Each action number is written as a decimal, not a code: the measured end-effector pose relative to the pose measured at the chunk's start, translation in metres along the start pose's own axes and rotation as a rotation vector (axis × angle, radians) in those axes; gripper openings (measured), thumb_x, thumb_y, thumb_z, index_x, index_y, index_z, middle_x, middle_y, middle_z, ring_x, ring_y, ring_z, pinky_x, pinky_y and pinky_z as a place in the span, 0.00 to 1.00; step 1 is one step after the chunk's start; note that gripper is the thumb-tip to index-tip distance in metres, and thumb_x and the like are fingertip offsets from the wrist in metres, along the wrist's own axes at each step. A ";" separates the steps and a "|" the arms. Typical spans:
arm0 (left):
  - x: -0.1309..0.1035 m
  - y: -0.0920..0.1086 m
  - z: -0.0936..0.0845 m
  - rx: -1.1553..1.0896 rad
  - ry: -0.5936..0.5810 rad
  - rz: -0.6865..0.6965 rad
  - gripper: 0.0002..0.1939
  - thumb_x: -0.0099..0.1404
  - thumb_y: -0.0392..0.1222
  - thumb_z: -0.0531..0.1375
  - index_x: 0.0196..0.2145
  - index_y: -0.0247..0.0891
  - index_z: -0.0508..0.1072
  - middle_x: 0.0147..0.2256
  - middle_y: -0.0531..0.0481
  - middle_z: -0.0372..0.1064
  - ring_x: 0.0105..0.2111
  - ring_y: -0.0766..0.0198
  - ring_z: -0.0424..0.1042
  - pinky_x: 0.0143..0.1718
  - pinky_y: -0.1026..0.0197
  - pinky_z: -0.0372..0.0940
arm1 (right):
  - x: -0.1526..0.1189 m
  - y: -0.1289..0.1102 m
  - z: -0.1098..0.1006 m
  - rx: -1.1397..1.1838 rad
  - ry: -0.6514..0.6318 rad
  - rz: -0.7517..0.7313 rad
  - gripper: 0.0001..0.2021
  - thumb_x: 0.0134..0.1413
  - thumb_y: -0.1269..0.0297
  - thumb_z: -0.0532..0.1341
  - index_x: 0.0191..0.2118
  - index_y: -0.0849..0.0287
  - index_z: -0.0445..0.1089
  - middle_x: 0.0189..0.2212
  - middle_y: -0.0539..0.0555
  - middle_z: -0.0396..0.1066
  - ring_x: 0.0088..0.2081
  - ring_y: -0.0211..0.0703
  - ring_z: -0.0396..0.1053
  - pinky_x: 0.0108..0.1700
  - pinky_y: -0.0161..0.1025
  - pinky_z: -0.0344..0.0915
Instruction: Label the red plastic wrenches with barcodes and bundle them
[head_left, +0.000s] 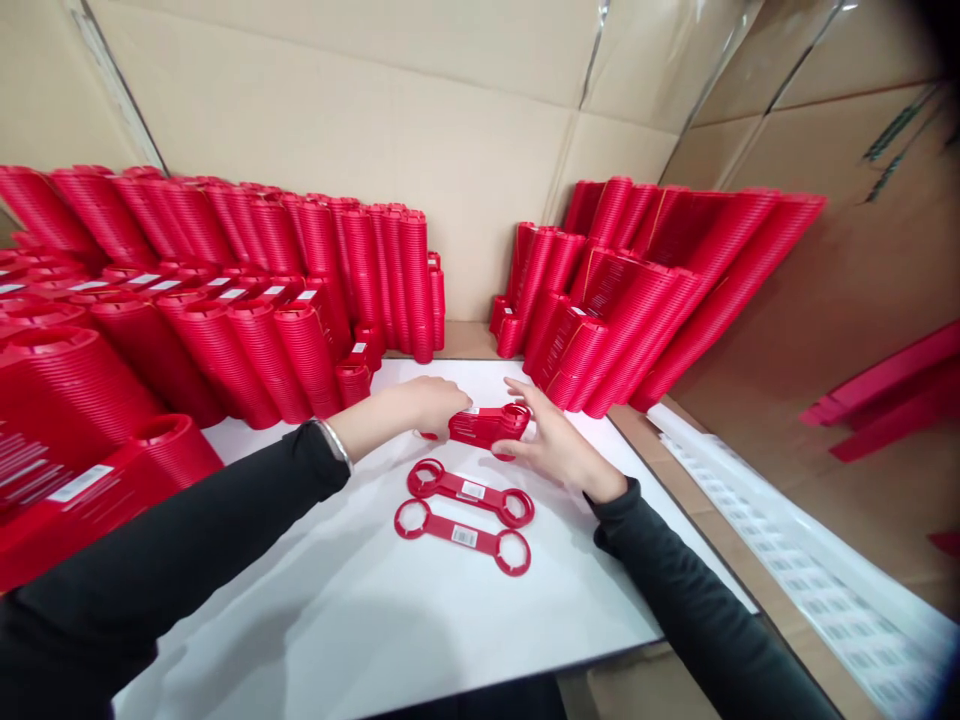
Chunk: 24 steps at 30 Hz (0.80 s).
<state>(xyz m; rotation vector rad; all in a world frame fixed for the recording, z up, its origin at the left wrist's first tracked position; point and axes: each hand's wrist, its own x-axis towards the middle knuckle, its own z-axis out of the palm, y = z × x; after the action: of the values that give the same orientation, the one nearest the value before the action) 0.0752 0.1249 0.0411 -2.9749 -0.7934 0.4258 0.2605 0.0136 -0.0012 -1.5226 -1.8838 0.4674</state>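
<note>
Red plastic parts [487, 426], a small stack of flat pieces with a ring at each end, sit at the middle of the white desk [360, 620], held between both hands. The left hand [431, 405] lies curled over the left end of the stack, fingers bent down onto it, so that end is hidden. The right hand [551, 440] is held open, fingers extended and palm turned toward the stack, touching its right end beside the visible ring. Just in front of the stack, nearer the person, two single red pieces [465, 520] of the same shape lie flat on the desk, side by side and roughly parallel, each bearing a small white label at its centre. Both forearms are in black sleeves; a bracelet [334, 442] shows at the left wrist. Tall leaning stacks of red parts [247, 300] fill the desk to the left, and further stacks [637, 290] lean to the right. Cardboard walls [450, 110] enclose the area. Sheets of white labels [810, 590] lie at the right.
</note>
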 end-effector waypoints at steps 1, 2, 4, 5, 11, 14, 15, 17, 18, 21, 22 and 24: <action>0.001 -0.001 0.001 0.000 0.003 0.006 0.21 0.52 0.39 0.63 0.45 0.39 0.75 0.41 0.36 0.75 0.39 0.43 0.76 0.35 0.53 0.67 | 0.004 -0.005 -0.003 -0.091 0.006 -0.030 0.39 0.48 0.58 0.69 0.64 0.59 0.54 0.60 0.63 0.61 0.57 0.51 0.65 0.58 0.45 0.62; 0.002 -0.001 0.001 -0.002 0.006 0.012 0.21 0.51 0.39 0.63 0.45 0.39 0.75 0.40 0.36 0.75 0.38 0.44 0.76 0.35 0.53 0.67 | 0.008 -0.010 -0.007 -0.173 -0.029 -0.044 0.34 0.49 0.58 0.68 0.61 0.60 0.59 0.58 0.63 0.64 0.57 0.52 0.65 0.58 0.45 0.61; 0.002 -0.003 0.001 -0.011 0.012 0.020 0.21 0.51 0.40 0.63 0.45 0.40 0.74 0.38 0.38 0.75 0.36 0.45 0.76 0.34 0.53 0.66 | 0.018 -0.022 -0.013 -0.315 -0.190 -0.016 0.22 0.51 0.60 0.66 0.52 0.61 0.69 0.48 0.60 0.73 0.47 0.50 0.71 0.49 0.41 0.66; 0.001 -0.003 0.001 -0.021 0.016 0.022 0.21 0.51 0.41 0.64 0.45 0.40 0.74 0.37 0.39 0.75 0.35 0.46 0.76 0.33 0.54 0.66 | 0.023 -0.027 -0.015 -0.371 -0.273 0.012 0.17 0.51 0.62 0.66 0.46 0.61 0.71 0.41 0.58 0.75 0.41 0.48 0.73 0.42 0.39 0.67; -0.012 -0.014 0.005 -0.185 0.100 0.077 0.18 0.52 0.44 0.64 0.42 0.43 0.70 0.39 0.46 0.74 0.36 0.53 0.74 0.31 0.60 0.63 | 0.035 -0.042 -0.017 -0.499 -0.401 0.063 0.09 0.45 0.66 0.65 0.35 0.62 0.71 0.30 0.57 0.73 0.29 0.44 0.69 0.28 0.36 0.59; -0.020 -0.026 0.022 -0.468 0.221 0.114 0.20 0.52 0.43 0.65 0.44 0.42 0.68 0.41 0.49 0.72 0.39 0.55 0.74 0.36 0.61 0.65 | 0.036 -0.039 -0.015 -0.495 -0.439 0.082 0.12 0.43 0.66 0.65 0.37 0.61 0.71 0.30 0.56 0.73 0.27 0.42 0.67 0.25 0.35 0.58; -0.023 -0.030 0.030 -0.577 0.261 0.111 0.24 0.51 0.42 0.66 0.47 0.42 0.66 0.42 0.48 0.72 0.41 0.55 0.73 0.38 0.61 0.65 | 0.037 -0.037 -0.014 -0.492 -0.458 0.086 0.13 0.42 0.65 0.66 0.38 0.60 0.71 0.30 0.55 0.73 0.26 0.42 0.67 0.24 0.35 0.58; -0.027 -0.035 0.046 -0.791 0.306 0.105 0.32 0.52 0.41 0.66 0.54 0.42 0.60 0.44 0.47 0.71 0.42 0.56 0.73 0.42 0.59 0.66 | 0.039 -0.035 -0.014 -0.497 -0.497 0.088 0.14 0.40 0.64 0.67 0.38 0.60 0.71 0.29 0.54 0.72 0.26 0.42 0.67 0.24 0.35 0.59; -0.029 -0.036 0.054 -0.896 0.316 0.106 0.35 0.53 0.40 0.65 0.56 0.41 0.57 0.44 0.47 0.71 0.42 0.57 0.73 0.43 0.58 0.66 | 0.040 -0.035 -0.014 -0.504 -0.512 0.087 0.15 0.39 0.64 0.67 0.37 0.60 0.72 0.29 0.55 0.72 0.26 0.43 0.68 0.24 0.35 0.60; -0.032 -0.035 0.071 -1.130 0.370 0.101 0.36 0.54 0.38 0.65 0.57 0.40 0.54 0.43 0.47 0.70 0.42 0.58 0.73 0.44 0.57 0.67 | 0.042 -0.034 -0.015 -0.529 -0.534 0.092 0.14 0.38 0.63 0.68 0.35 0.61 0.72 0.29 0.56 0.73 0.28 0.45 0.69 0.26 0.37 0.60; -0.032 -0.033 0.074 -1.175 0.388 0.099 0.35 0.54 0.38 0.65 0.57 0.39 0.54 0.43 0.47 0.69 0.42 0.59 0.72 0.44 0.57 0.67 | 0.042 -0.035 -0.015 -0.533 -0.535 0.092 0.15 0.37 0.62 0.68 0.35 0.61 0.73 0.29 0.56 0.73 0.28 0.45 0.69 0.26 0.37 0.60; -0.032 -0.031 0.078 -1.223 0.411 0.105 0.35 0.54 0.37 0.65 0.57 0.39 0.54 0.43 0.47 0.68 0.42 0.60 0.72 0.44 0.57 0.67 | 0.039 -0.035 -0.013 -0.543 -0.530 0.085 0.17 0.36 0.61 0.69 0.36 0.61 0.73 0.30 0.57 0.73 0.29 0.46 0.69 0.27 0.37 0.61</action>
<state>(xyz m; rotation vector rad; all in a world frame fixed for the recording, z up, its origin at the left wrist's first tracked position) 0.0125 0.1326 -0.0225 -3.8772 -1.1073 -1.0429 0.2408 0.0408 0.0412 -1.9741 -2.5087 0.4491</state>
